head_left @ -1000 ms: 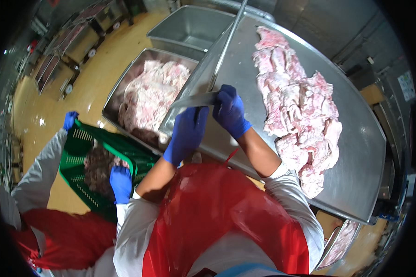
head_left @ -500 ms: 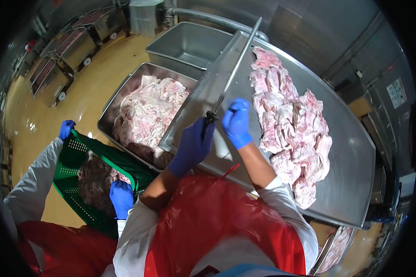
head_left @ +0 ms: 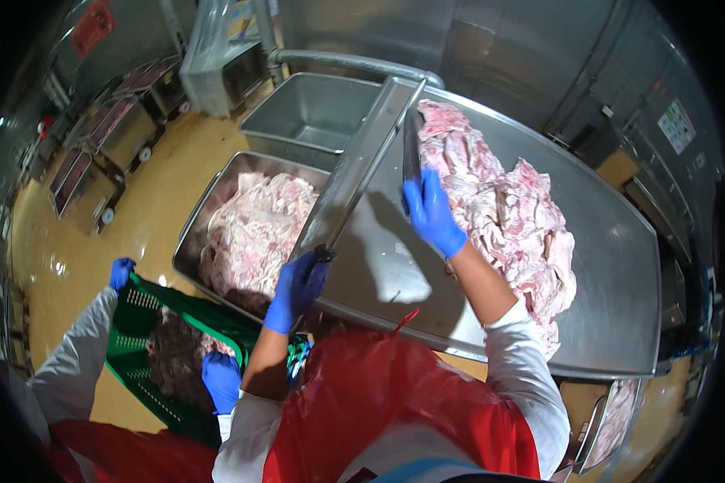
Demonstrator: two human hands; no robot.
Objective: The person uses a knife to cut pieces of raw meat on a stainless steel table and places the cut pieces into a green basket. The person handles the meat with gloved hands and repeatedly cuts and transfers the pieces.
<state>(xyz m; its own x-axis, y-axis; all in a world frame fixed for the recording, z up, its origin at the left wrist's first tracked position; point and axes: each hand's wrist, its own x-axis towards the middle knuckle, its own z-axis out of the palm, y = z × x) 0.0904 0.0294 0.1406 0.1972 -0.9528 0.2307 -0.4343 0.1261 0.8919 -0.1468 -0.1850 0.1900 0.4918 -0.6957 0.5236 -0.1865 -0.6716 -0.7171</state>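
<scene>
My left hand (head_left: 296, 291), in a blue glove, grips the dark handle of a honing steel (head_left: 368, 175). Its long rod slants up and away toward the table's far edge. My right hand (head_left: 433, 213), also gloved in blue, is closed around a knife whose handle is hidden in the fingers. The knife's dark blade (head_left: 412, 146) points away from me, just right of the rod and apart from it near the hand; whether they touch at the tip I cannot tell. Beside my right hand, pale pink pieces of raw meat (head_left: 507, 213) lie heaped on the metal table (head_left: 608, 298).
Left of the table stands a metal tub (head_left: 187, 253) of meat, with another metal tub (head_left: 258, 113) behind it. A co-worker's gloved hands (head_left: 221, 380) hold a green crate (head_left: 129, 346) with meat in it, close to my left arm. Wheeled metal carts (head_left: 129, 137) stand far left.
My left hand and the honing steel have shifted left and nearer to me. My right hand has moved right, and the knife blade now shows upright beside the rod.
</scene>
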